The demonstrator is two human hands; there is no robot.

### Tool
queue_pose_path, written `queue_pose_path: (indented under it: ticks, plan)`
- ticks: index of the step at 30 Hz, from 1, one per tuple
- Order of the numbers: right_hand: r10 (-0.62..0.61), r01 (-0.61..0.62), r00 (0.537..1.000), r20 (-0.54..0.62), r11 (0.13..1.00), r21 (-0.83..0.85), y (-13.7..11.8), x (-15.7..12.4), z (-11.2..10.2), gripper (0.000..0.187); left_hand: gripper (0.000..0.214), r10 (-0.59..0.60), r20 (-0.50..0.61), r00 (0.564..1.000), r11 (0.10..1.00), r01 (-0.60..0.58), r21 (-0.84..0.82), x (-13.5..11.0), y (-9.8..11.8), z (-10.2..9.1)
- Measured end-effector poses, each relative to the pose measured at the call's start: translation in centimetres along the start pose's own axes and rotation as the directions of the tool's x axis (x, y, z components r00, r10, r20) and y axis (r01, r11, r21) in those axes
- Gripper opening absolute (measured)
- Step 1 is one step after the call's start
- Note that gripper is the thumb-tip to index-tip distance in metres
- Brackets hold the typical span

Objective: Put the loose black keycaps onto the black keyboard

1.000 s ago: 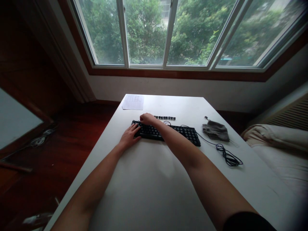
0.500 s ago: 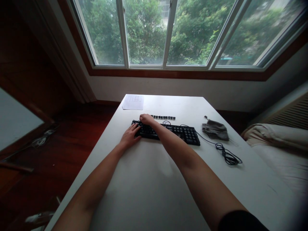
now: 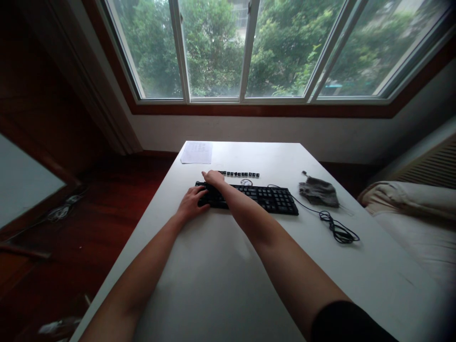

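A black keyboard (image 3: 280,198) lies across the white table. My left hand (image 3: 191,202) grips its left end, fingers over the keys and thumb at the near edge. Over the keyboard's far left corner is my right hand (image 3: 213,177), fingers drawn together with one fingertip pointing left. Whatever it may pinch is too small to make out. Behind the keyboard, several loose black keycaps (image 3: 244,174) form a row whose left end is partly covered by my right hand. A thin wire loop (image 3: 246,182) sits between row and keyboard.
A printed paper sheet (image 3: 197,152) lies at the table's far left corner. Right of the keyboard are a dark grey cloth pouch (image 3: 318,191) and the coiled black cable (image 3: 341,232). A cushioned seat (image 3: 420,223) stands beside the table's right edge, below the window.
My right hand has shifted slightly left and forward past the keyboard's far edge, with a finger now stretched out. The keyboard and my left hand have moved only slightly.
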State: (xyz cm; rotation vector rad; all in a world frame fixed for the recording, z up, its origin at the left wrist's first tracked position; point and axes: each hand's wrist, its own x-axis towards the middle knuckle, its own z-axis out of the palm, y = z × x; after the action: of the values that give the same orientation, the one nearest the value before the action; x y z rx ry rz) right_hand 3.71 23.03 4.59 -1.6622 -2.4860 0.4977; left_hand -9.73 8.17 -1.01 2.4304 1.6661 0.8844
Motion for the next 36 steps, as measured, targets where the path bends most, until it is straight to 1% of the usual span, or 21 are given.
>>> queue_pose_path:
  ticks: [3,6,11,16,21,22,24,26,28,30,32,36]
  plan:
    - [0.058,-0.058,0.998,-0.008,0.998,-0.001,-0.3,0.1,0.9,0.072,0.055,0.029,0.003,1.0,0.998,-0.029,-0.049,0.0,-0.6,-0.2]
    - [0.03,-0.031,0.999,-0.016,0.999,-0.021,-0.1,0.5,1.9,0.068,0.053,0.027,-0.008,1.0,0.996,-0.028,-0.081,0.0,-0.9,-0.2]
    - [-0.019,0.018,0.999,-0.026,0.999,-0.042,0.4,1.3,3.1,0.066,0.051,-0.022,0.004,1.0,0.997,0.023,-0.079,-0.1,-0.5,-0.3]
    - [-0.033,0.032,0.999,-0.027,0.999,-0.032,0.5,1.3,3.4,0.069,0.05,-0.012,0.003,1.0,0.997,0.012,-0.08,-0.1,-0.5,-0.2]
    - [-0.017,0.017,1.0,-0.021,1.0,-0.014,0.5,1.2,2.7,0.069,0.051,0.007,-0.01,1.0,0.995,-0.008,-0.096,-0.1,-1.0,0.2]
    - [-0.007,0.006,0.999,-0.043,1.0,-0.014,0.7,1.2,2.5,0.066,0.051,0.007,-0.014,1.0,0.995,-0.008,-0.101,-0.1,-1.0,0.2]
    - [0.006,-0.009,0.991,-0.13,1.0,-0.022,1.2,1.3,2.1,0.054,0.051,0.009,-0.016,1.0,0.994,-0.011,-0.109,-0.1,-1.1,0.2]
    - [-0.001,-0.013,0.97,-0.242,0.998,-0.054,1.9,1.5,1.7,0.041,0.049,0.014,-0.016,1.0,0.994,-0.016,-0.112,-0.1,-1.1,0.1]
    - [-0.032,-0.002,0.949,-0.314,0.994,-0.109,2.8,1.7,1.4,0.035,0.049,0.019,-0.016,1.0,0.994,-0.021,-0.112,0.0,-1.1,0.0]
    - [-0.076,0.02,0.941,-0.33,0.986,-0.168,3.6,2.0,1.2,0.033,0.048,0.021,-0.019,1.0,0.994,-0.023,-0.11,0.0,-1.2,0.0]
    - [-0.113,0.045,0.941,-0.318,0.976,-0.212,4.3,2.2,1.3,0.032,0.048,0.02,-0.02,1.0,0.994,-0.022,-0.111,0.0,-1.2,0.0]
    - [-0.162,0.082,0.937,-0.31,0.963,-0.256,4.8,2.5,1.5,0.029,0.049,0.022,-0.025,0.999,0.993,-0.025,-0.112,0.0,-1.1,0.1]
